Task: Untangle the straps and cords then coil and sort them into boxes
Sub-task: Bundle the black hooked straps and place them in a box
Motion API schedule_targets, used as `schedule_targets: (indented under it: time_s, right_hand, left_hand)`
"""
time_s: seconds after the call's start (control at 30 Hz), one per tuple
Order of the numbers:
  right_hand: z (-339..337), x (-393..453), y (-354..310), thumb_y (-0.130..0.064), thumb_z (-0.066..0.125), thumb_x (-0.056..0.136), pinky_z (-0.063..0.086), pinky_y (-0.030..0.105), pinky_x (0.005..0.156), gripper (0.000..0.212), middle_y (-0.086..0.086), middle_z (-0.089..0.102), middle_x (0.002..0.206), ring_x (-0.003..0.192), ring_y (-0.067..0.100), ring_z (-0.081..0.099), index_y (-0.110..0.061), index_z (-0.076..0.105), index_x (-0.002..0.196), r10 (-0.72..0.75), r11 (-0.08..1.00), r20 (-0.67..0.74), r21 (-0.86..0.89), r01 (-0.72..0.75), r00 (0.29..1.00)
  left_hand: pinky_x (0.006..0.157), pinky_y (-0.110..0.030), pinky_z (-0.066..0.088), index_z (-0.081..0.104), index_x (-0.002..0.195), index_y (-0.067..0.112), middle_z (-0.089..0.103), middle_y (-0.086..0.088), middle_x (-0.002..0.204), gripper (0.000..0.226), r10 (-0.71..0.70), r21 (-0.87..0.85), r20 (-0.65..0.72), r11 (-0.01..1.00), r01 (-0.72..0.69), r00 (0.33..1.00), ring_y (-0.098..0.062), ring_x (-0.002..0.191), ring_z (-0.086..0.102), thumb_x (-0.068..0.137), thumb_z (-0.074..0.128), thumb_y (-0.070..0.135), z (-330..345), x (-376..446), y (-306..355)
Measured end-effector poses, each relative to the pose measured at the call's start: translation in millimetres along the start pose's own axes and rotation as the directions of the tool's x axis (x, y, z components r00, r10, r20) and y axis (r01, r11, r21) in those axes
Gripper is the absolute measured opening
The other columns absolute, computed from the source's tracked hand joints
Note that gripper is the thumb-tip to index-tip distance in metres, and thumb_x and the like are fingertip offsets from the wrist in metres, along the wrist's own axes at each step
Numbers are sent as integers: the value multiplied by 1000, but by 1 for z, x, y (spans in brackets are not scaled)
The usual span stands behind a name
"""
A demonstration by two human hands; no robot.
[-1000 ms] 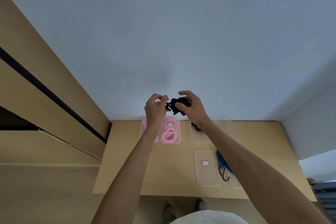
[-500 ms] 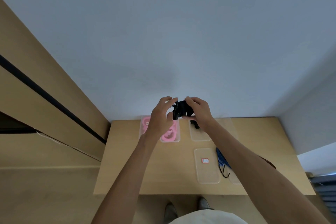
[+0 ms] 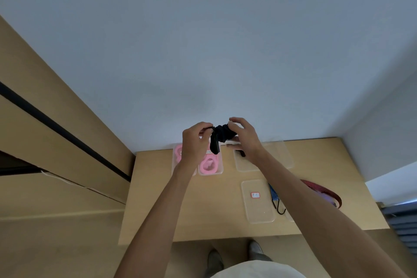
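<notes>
Above the far edge of the light wooden table [image 3: 158, 198]: one bundled black fabric strap [image 3: 222, 136], pinched at its end by my left hand [image 3: 195, 144], my right hand [image 3: 244, 136] curled round the bundle. Below, on the table: clear plastic box [image 3: 220, 170] holding a coiled pink cord [image 3: 209, 163]; clear plastic lid [image 3: 257, 207] with red label.

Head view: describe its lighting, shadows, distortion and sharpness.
Head view: soft, dim, even light, no glare; a faint diffuse shadow on the wall above the hands; strong wide-angle stretch, with forearms ballooning toward the bottom edge and the table edges splayed; slightly soft overall, so the black strap between the left hand and right hand shows little detail, and the red-bordered label is unreadable.
</notes>
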State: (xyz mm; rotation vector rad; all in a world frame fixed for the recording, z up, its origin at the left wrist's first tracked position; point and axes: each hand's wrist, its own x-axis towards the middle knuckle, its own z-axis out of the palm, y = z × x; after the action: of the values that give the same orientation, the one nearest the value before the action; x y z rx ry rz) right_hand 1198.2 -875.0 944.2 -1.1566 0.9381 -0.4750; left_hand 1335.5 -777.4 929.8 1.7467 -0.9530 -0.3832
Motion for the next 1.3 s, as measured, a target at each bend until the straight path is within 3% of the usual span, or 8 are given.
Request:
schedule_targets:
  time_s: [0.23, 0.33, 0.47, 0.63, 0.73, 0.97, 1.17, 1.3]
  right_hand:
    - [-11, -5, 22, -10, 62, 93, 57, 26, 71, 28, 8, 73, 108, 88, 30, 73, -15, 66, 120, -71, 994, 13, -86, 72, 997]
    - [-14, -8, 30, -5, 62, 93, 51, 20, 58, 26, 16, 73, 104, 79, 31, 68, -10, 67, 117, -41, 999, -83, -39, 38, 996]
    - [-22, -6, 41, -7, 63, 92, 56, 39, 76, 23, 19, 73, 105, 79, 29, 72, -14, 70, 113, 8, 1000, -180, 28, -3, 984]
    - [-32, -6, 48, -6, 60, 94, 55, 37, 73, 22, 17, 74, 100, 79, 31, 73, -10, 68, 114, 9, 999, -215, 49, 1, 977]
    - [-46, -3, 50, -5, 60, 94, 52, 23, 58, 21, 15, 73, 97, 77, 28, 72, -10, 67, 114, 3, 999, -222, 32, 4, 975]
    - [-92, 25, 60, -4, 63, 93, 62, 35, 78, 19, 13, 74, 100, 88, 29, 74, -20, 71, 102, 11, 1000, -160, -10, -13, 987]
    - [-118, 60, 81, -10, 75, 82, 56, 31, 82, 34, -6, 70, 100, 95, 13, 66, -39, 67, 95, -24, 969, -58, -249, 8, 998]
    - [-133, 83, 103, -4, 74, 79, 45, 12, 79, 36, -7, 68, 100, 101, 11, 62, -25, 68, 107, -29, 930, -80, -367, -2, 996]
  left_hand:
    - [78, -37, 56, 68, 92, 10, 73, -2, 84, 7, -257, -117, -24, 960, 253, 966, -19, 81, 70, 88, 63, 10, 7, -2, -15]
    - [77, -31, 55, 66, 97, 13, 71, 4, 89, 8, -246, -128, 19, 961, 247, 969, -12, 85, 69, 90, 62, 13, 11, -9, -14]
    - [80, -27, 55, 69, 104, 20, 70, 5, 102, 21, -183, -98, 187, 974, 204, 965, -9, 87, 68, 83, 70, 18, 18, -20, -18]
    - [78, -7, 45, 65, 122, 15, 61, 3, 117, 46, -79, 74, 278, 995, 61, 957, 4, 90, 62, 77, 77, 10, 35, -28, -25]
    - [77, -6, 45, 66, 120, 16, 65, 4, 114, 46, -105, 64, 274, 994, 90, 956, 11, 86, 62, 76, 76, 6, 51, -26, -25]
    - [77, -25, 54, 66, 118, 13, 70, -4, 110, 41, -327, -31, 248, 938, 345, 912, -16, 87, 69, 78, 76, 8, 92, -7, -31]
    - [68, -18, 50, 50, 131, 30, 60, 8, 98, 65, -456, 84, 205, 890, 449, 866, -10, 78, 62, 78, 77, 4, 141, -5, -40]
    - [63, -21, 44, 60, 103, 24, 59, 6, 76, 40, -507, 151, 177, 861, 485, 844, -10, 69, 56, 75, 78, 2, 169, -4, -55]
